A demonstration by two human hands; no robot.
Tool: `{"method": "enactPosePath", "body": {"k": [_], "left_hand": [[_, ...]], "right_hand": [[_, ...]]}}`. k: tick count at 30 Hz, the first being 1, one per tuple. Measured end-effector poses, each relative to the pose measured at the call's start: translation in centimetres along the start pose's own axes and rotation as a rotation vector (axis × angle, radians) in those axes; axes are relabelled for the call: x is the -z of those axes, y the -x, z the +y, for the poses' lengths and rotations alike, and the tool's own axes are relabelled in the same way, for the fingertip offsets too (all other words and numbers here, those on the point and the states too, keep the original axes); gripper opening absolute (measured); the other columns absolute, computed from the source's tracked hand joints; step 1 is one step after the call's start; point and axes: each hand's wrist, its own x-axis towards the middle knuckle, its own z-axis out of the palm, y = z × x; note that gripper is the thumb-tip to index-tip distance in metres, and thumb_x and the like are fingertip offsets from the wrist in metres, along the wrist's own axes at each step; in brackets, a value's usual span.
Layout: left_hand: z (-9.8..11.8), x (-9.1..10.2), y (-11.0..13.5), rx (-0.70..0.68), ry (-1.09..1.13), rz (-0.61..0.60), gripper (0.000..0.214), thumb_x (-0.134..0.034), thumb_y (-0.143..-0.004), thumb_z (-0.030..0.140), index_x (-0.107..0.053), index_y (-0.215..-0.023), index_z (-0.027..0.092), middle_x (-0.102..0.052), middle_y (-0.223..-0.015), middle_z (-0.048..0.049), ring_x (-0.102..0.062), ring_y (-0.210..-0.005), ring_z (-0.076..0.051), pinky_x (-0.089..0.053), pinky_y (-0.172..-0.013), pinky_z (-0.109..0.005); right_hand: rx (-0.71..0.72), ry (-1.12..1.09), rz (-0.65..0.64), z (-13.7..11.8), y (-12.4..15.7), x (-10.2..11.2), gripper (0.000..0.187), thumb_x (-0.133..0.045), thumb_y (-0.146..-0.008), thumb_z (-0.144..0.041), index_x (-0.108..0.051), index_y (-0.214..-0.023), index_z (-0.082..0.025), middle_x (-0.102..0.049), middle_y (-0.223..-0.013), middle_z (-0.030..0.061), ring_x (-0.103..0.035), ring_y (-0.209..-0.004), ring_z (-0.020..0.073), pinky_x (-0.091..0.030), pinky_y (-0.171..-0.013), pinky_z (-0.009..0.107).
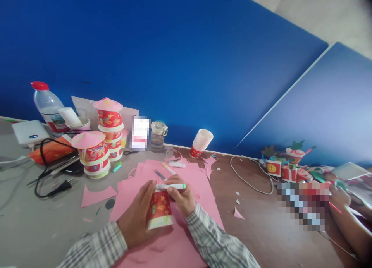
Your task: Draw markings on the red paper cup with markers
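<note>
My left hand [136, 217] is wrapped round a red patterned paper cup [159, 210] that lies tilted on the pink paper [174, 244]. My right hand [181, 196] is closed on a white marker with a green tip [171, 186], held across the cup's base. Both sleeves are grey plaid. Scissors [160, 175] and a second white marker [176, 164] lie on the pink sheets just beyond my hands.
Stacks of red cups with pink cone tops [100, 144] stand at the left, with a water bottle [48, 107], black cable [49, 182] and glass jar [158, 135]. A tipped paper cup [201, 142] lies by the blue partition. Another person's arm [348, 217] works at right.
</note>
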Motion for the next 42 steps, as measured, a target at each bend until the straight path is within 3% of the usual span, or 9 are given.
{"method": "enactPosePath", "body": {"k": [6, 13, 16, 21, 24, 27, 31, 37, 42], "left_hand": [[0.1, 0.4, -0.5, 0.066, 0.053, 0.006, 0.106, -0.070, -0.051, 0.052, -0.002, -0.127, 0.022, -0.030, -0.125, -0.0102, -0.030, -0.115, -0.028, -0.039, -0.092, -0.046], [-0.3, 0.7, -0.8, 0.135, 0.123, 0.064, 0.109, -0.072, -0.048, 0.053, -0.003, -0.127, 0.024, -0.032, -0.121, -0.0095, -0.035, -0.111, -0.029, -0.041, -0.089, -0.046], [-0.4, 0.5, -0.7, 0.138, 0.154, 0.084, 0.110, -0.074, -0.046, 0.053, -0.004, -0.127, 0.026, -0.032, -0.121, -0.0075, -0.037, -0.109, -0.028, -0.042, -0.087, -0.045], [-0.3, 0.5, -0.8, 0.117, 0.188, 0.099, 0.106, -0.075, -0.046, 0.051, -0.010, -0.126, 0.027, -0.037, -0.117, -0.0064, -0.041, -0.105, -0.027, -0.045, -0.084, -0.044], [-0.4, 0.6, -0.8, 0.091, 0.200, 0.150, 0.104, -0.074, -0.047, 0.050, -0.011, -0.125, 0.026, -0.038, -0.114, -0.0067, -0.041, -0.103, -0.028, -0.045, -0.084, -0.045], [-0.3, 0.6, -0.6, 0.077, 0.188, 0.187, 0.104, -0.074, -0.045, 0.051, -0.012, -0.125, 0.026, -0.039, -0.112, -0.0071, -0.041, -0.103, -0.030, -0.043, -0.084, -0.048], [0.0, 0.7, -0.4, 0.071, 0.217, 0.108, 0.106, -0.072, -0.045, 0.056, -0.010, -0.126, 0.027, -0.036, -0.118, -0.0080, -0.037, -0.107, -0.032, -0.040, -0.087, -0.052], [0.2, 0.8, -0.3, -0.016, 0.284, 0.085, 0.113, -0.066, -0.042, 0.067, -0.004, -0.127, 0.027, -0.029, -0.126, -0.0096, -0.031, -0.113, -0.034, -0.035, -0.090, -0.053], [-0.3, 0.2, 0.1, 0.001, 0.314, 0.013, 0.117, -0.070, -0.041, 0.064, 0.000, -0.127, 0.029, -0.023, -0.131, -0.0093, -0.024, -0.117, -0.035, -0.032, -0.092, -0.054]], "right_hand": [[-0.037, -0.177, 0.062, 0.3, 0.1, 0.8, 0.011, -0.068, -0.065, -0.025, -0.072, -0.073, -0.018, -0.058, -0.055, -0.0009, -0.048, -0.043, 0.0129, -0.039, -0.042, 0.022], [-0.001, -0.321, 0.299, 0.5, -1.7, 2.4, 0.026, -0.051, -0.075, -0.038, -0.062, -0.091, -0.020, -0.057, -0.046, -0.0036, -0.050, -0.040, 0.0136, -0.041, -0.041, 0.023], [-0.089, -0.312, 0.239, 1.0, -1.3, 1.6, 0.027, -0.056, -0.073, -0.037, -0.060, -0.094, -0.019, -0.061, -0.049, -0.0021, -0.052, -0.040, 0.0144, -0.043, -0.042, 0.024], [-0.138, -0.119, 0.147, 1.7, 0.0, 0.0, 0.023, -0.057, -0.074, -0.031, -0.061, -0.095, -0.022, -0.068, -0.077, 0.0040, -0.060, -0.068, 0.0200, -0.047, -0.058, 0.027], [-0.196, -0.127, 0.089, 1.6, 0.2, -0.2, 0.023, -0.062, -0.068, -0.021, -0.065, -0.090, -0.023, -0.068, -0.082, 0.0032, -0.059, -0.075, 0.0209, -0.046, -0.060, 0.026], [-0.235, -0.205, 0.069, 1.5, 0.0, 0.0, 0.021, -0.066, -0.061, -0.013, -0.069, -0.079, -0.023, -0.066, -0.073, 0.0002, -0.055, -0.064, 0.0171, -0.043, -0.055, 0.022], [-0.285, -0.360, 0.062, 1.8, -0.3, 0.4, 0.015, -0.066, -0.061, -0.015, -0.066, -0.074, -0.022, -0.060, -0.059, -0.0038, -0.043, -0.040, 0.0094, -0.036, -0.041, 0.019], [-0.337, -0.625, 0.042, 2.3, -0.8, 0.8, 0.019, -0.067, -0.060, -0.025, -0.056, -0.076, -0.024, -0.051, -0.050, -0.0067, -0.044, -0.042, 0.0117, -0.041, -0.045, 0.023], [-0.358, -0.721, 0.039, 2.5, -0.8, 0.8, 0.024, -0.069, -0.059, -0.022, -0.056, -0.079, -0.024, -0.055, -0.056, -0.0053, -0.047, -0.044, 0.0126, -0.043, -0.048, 0.025]]}}
